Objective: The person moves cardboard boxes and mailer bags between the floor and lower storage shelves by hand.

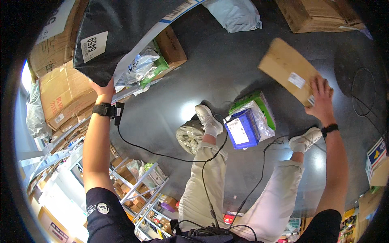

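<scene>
My left hand (104, 88) is raised at the left against the lower corner of a large black plastic-wrapped parcel (121, 27) bearing a white label; whether its fingers grip the parcel is hard to tell. At the right, my right hand (322, 97) holds a flat brown cardboard box (287, 68) by its lower end, above the dark floor. Between my feet lies a small pile: a blue box (244, 129) with a white label, a clear-wrapped parcel (261, 121) and a green box (267, 111). A tape-wrapped round bundle (190, 136) touches my left foot.
Shelving at the left carries large cartons (68, 91) and plastic mailers (141, 65). A grey plastic bag (234, 15) and a big carton (322, 15) stand at the top. Black cables (164, 156) run from my wrist and waist. Another rack (142, 188) holds small boxes.
</scene>
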Demonstrator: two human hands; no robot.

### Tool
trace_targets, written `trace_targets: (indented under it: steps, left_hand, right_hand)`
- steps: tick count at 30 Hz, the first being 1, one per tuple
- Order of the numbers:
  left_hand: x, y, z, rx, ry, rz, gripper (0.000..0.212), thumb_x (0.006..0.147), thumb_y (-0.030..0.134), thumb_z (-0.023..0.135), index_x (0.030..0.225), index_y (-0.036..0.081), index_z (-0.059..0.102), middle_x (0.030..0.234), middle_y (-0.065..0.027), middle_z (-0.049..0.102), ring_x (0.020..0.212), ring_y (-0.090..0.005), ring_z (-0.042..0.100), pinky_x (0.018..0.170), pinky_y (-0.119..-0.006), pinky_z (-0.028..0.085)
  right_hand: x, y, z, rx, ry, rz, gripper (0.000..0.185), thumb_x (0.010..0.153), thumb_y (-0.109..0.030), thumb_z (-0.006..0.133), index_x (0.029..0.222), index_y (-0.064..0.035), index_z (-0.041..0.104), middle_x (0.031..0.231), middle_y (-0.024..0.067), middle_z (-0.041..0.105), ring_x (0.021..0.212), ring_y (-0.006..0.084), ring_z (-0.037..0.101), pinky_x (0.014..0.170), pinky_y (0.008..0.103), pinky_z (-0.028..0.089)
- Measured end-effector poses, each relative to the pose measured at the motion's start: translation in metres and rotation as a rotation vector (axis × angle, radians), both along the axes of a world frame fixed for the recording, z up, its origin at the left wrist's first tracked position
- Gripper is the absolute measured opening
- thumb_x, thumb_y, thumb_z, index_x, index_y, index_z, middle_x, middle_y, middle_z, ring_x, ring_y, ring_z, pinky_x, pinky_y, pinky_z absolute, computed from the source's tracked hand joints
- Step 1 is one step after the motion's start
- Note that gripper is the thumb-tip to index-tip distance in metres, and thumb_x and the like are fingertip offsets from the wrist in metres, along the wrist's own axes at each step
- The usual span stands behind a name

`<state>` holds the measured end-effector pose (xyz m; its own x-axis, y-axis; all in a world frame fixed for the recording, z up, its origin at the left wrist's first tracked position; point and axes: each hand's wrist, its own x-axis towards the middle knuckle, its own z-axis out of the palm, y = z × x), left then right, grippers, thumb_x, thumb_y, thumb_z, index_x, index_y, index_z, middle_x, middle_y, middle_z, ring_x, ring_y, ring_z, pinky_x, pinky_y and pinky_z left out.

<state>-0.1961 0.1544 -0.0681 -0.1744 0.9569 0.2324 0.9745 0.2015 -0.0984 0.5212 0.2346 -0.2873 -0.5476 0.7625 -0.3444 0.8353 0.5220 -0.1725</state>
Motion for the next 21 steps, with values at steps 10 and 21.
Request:
trace_targets:
  steps: [10, 21]
  left_hand:
    - [-0.038, 0.0, -0.028, -0.147, -0.073, -0.104, 0.043, 0.089, 0.021, 0.06, 0.129, 0.006, 0.054, 0.134, -0.0176, 0.051, 0.127, -0.0356, 0.043, 0.112, -0.044, 0.026]
    - [-0.061, -0.015, -0.027, -0.296, 0.462, -0.26, 0.044, 0.094, 0.013, 0.049, 0.137, 0.007, 0.044, 0.138, -0.0096, 0.049, 0.124, -0.0216, 0.047, 0.102, -0.031, 0.033]
  right_hand:
    - [-0.213, -0.018, -0.007, -0.047, 0.145, 0.109, 0.119, 0.039, -0.033, 0.09, 0.143, -0.015, 0.034, 0.143, 0.0118, 0.032, 0.13, 0.0422, 0.032, 0.092, 0.0695, 0.032]
    - [-0.412, -0.057, -0.02, -0.071, 0.201, -0.209, 0.119, 0.046, -0.043, 0.087, 0.146, -0.0172, 0.029, 0.147, 0.0119, 0.029, 0.129, 0.0463, 0.032, 0.085, 0.0735, 0.032]
